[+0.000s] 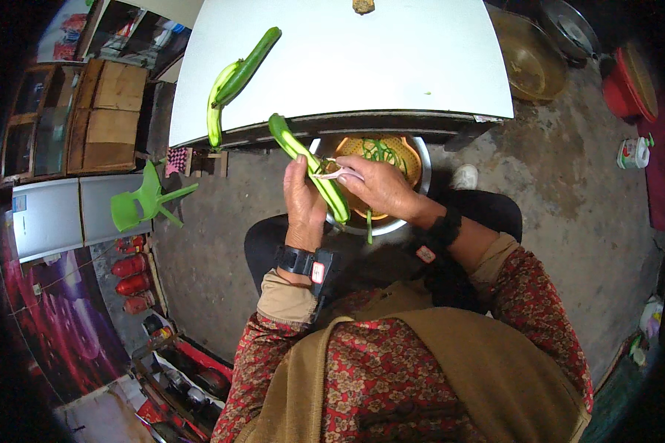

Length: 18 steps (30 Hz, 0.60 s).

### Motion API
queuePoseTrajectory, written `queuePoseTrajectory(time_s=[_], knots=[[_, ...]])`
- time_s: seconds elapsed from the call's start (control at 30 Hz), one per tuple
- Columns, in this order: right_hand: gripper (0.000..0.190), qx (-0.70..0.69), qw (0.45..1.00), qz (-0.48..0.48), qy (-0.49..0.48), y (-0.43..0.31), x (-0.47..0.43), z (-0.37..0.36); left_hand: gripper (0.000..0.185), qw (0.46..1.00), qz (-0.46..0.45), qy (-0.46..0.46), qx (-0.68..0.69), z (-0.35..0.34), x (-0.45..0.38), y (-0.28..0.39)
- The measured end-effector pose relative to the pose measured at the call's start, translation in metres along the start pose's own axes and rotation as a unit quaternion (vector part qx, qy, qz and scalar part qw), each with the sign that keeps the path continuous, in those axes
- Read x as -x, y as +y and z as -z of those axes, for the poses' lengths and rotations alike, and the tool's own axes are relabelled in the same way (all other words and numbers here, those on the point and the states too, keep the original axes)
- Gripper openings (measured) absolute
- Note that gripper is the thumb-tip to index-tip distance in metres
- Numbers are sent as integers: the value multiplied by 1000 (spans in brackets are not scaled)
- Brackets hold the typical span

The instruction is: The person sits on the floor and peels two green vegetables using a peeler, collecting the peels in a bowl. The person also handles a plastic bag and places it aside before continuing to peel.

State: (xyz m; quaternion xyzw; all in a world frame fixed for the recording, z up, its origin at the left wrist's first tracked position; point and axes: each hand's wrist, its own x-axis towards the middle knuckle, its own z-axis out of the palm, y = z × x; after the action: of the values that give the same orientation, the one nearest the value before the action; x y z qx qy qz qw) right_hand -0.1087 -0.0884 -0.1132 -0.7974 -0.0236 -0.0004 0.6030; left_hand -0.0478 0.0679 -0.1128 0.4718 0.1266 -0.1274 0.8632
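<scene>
My left hand (305,202) holds a long, partly peeled green cucumber or zucchini (332,196), tilted over the floor and a basin. In my right hand (379,185) is a pale pink peeler (341,173), its head at the vegetable's side. Below my hands an orange-yellow colander (412,160) with green peel strips (379,150) sits in a metal basin (427,166). A green strip (369,227) hangs by the basin's near rim. On the white table (354,66) an unpeeled green vegetable (249,66) rests against a peeled, paler one (215,108).
A green plastic chair (144,199) and a small wooden stool (206,163) stand at the left. Large metal basins (523,55), a red tub (623,83) and a white plastic bottle (633,153) are at the right. The table's near edge runs just beyond my hands.
</scene>
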Motion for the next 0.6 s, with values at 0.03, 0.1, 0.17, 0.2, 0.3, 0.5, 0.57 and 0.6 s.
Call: queuePoseTrajectory(time_s=[0.03, 0.1, 0.17, 0.2, 0.3, 0.5, 0.57, 0.6], knots=[[34, 15, 1000, -2, -12, -2, 1, 1, 15, 1000, -3, 14, 4, -1, -2, 3], [34, 29, 999, 13, -4, -5, 2, 1, 14, 1000, -28, 11, 3, -2, -5, 8], [34, 37, 999, 26, 3, -7, 3, 1, 15, 999, -50, 20, 4, -4, -10, 13], [34, 39, 999, 31, 6, -7, 3, 1, 16, 998, -63, 12, 4, -4, -11, 15], [33, 46, 998, 32, 9, -8, 5, 0, 17, 997, -58, 40, 26, -4, -17, 18], [32, 39, 999, 30, -4, -6, 7, -1, 17, 993, -64, 72, 72, -4, -24, 30], [31, 44, 999, 23, -19, -4, 8, -3, 17, 990, -66, 90, 86, -4, -25, 37], [31, 50, 998, 20, -28, -3, 8, -4, 18, 986, -60, 103, 114, -3, -27, 42]])
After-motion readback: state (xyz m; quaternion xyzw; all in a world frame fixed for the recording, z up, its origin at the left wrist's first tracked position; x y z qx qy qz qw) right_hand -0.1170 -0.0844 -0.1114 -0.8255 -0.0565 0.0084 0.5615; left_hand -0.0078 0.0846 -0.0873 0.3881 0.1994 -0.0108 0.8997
